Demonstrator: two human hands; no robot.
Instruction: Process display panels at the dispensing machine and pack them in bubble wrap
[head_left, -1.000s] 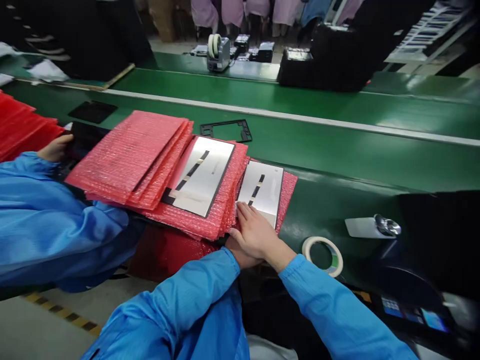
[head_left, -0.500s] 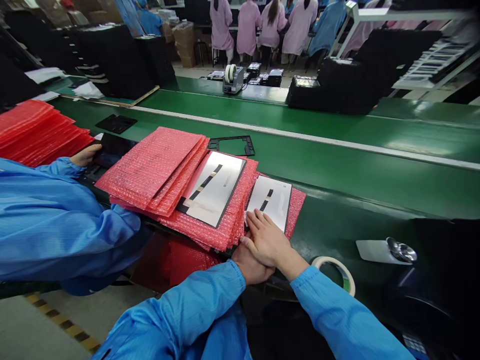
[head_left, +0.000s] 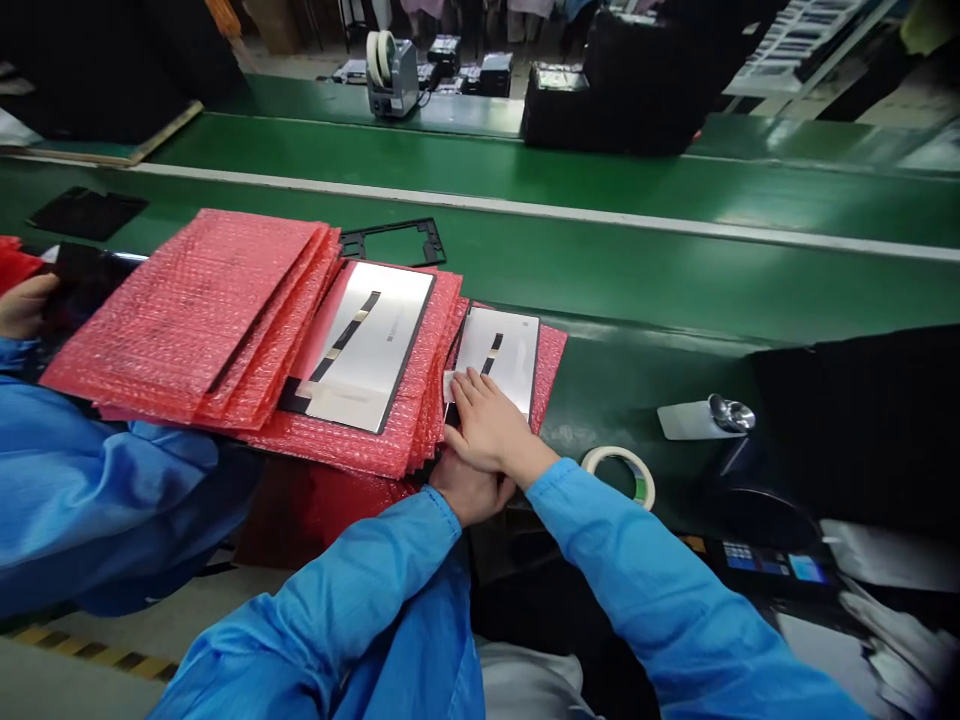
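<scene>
My right hand (head_left: 486, 420) lies with outstretched fingers over the lower left part of a silver-backed display panel (head_left: 511, 350) with a black flex cable. This panel rests on a pink bubble-wrap bag (head_left: 552, 365). Below and partly under my right hand, at the bench's near edge, is my left hand (head_left: 466, 490); its fingers are mostly hidden. To the left, a second display panel (head_left: 375, 350) with a dark flex strip lies silver side up on a stack of pink bubble bags (head_left: 420, 420). More pink bubble bags (head_left: 195, 310) are piled beside it.
A masking tape roll (head_left: 641, 480) lies right of my hands, with a white block (head_left: 684, 421) and shiny metal pieces beyond. A black frame (head_left: 435, 240) lies behind the bags. A tape dispenser (head_left: 394, 85) stands at the back. A co-worker's hand (head_left: 26, 305) is at far left.
The view has tilted down and turned right, so everything appears shifted left and up. My hands keep much the same place at the smaller-looking panel.
</scene>
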